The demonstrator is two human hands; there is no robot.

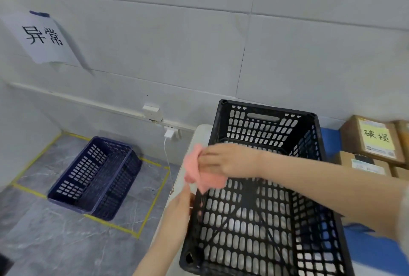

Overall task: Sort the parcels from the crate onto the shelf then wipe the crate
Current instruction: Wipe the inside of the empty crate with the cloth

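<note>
A paper sign point(42, 38) with two handwritten characters is taped to the tiled wall at the far left. Below it, on the grey floor, a dark blue basket point(95, 178) sits inside a rectangle marked in yellow tape point(152, 207). A white charger point(169, 133) is plugged in low on the wall, and its cable hangs down beside the left edge of the white table point(200, 134).

The left hand point(180, 207) rests against the outside of the left wall of the black crate point(263, 209), near that wall's top rim, with fingers mostly straight and holding nothing. Just above it, the right hand point(223, 161) reaches across the crate from the right and grips a pink cloth point(199, 169), fingers curled round it, at the crate's left rim; part of the cloth hangs over that edge.

The crate stands on the table, close to its left edge, and the white surface shows through its slotted bottom, with no parcels visible inside.

At the far right, brown cardboard parcels point(363, 158) are stacked against the wall, the top one bearing a yellow label point(376, 137) with handwritten characters. A blue surface point(367, 242) lies to the right of the crate.
</note>
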